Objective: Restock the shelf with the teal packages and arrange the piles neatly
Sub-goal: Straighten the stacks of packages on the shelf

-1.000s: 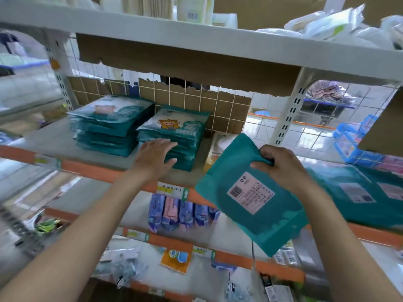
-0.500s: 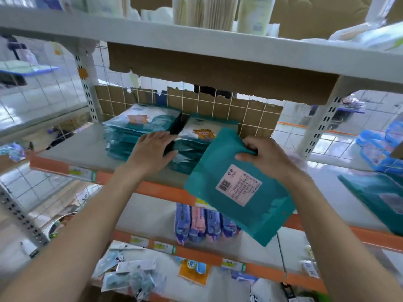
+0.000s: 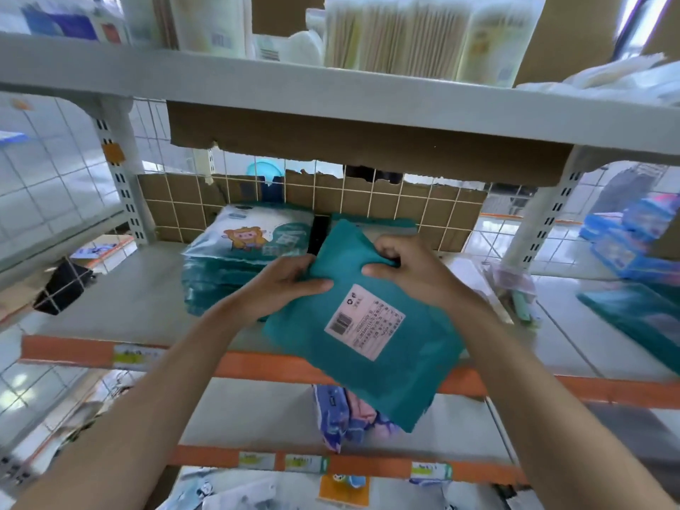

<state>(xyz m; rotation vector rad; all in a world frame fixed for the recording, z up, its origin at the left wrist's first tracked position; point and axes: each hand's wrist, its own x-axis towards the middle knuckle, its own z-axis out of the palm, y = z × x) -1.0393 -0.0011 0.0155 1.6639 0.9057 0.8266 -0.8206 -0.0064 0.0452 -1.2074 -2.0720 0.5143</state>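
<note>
Both hands hold one teal package [image 3: 386,377] in the air at the front of the shelf [image 3: 121,300]; the left hand [image 3: 290,285] grips its upper left edge with the thumb laid across the face; the right hand [image 3: 415,274] has its fingers curled over the top edge and the thumb pressed on the face. The package is tilted, label side toward the camera; its upper corner reaches in over the shelf, and its lower corner hangs below the orange front lip [image 3: 73,349].

Behind it stand two piles, close together with a narrow dark gap between them; the left pile [image 3: 250,237] shows a cartoon print on top, and its front edge sits back from the lip; the right pile [image 3: 371,220] is mostly hidden by the held package, only its back edge showing. Both piles sit close to the wire grid back [image 3: 368,200]. Bare shelf lies left of the left pile as far as the left upright [image 3: 117,178], and right of the right pile toward the right upright [image 3: 541,215]. A cardboard flap [image 3: 368,141] hangs from the upper shelf [image 3: 331,90] above the piles.

Counted: one package in hand; two piles; one further teal package [image 3: 633,318] lying flat in the bay to the right. The layers in each pile are too blurred to count.
</note>
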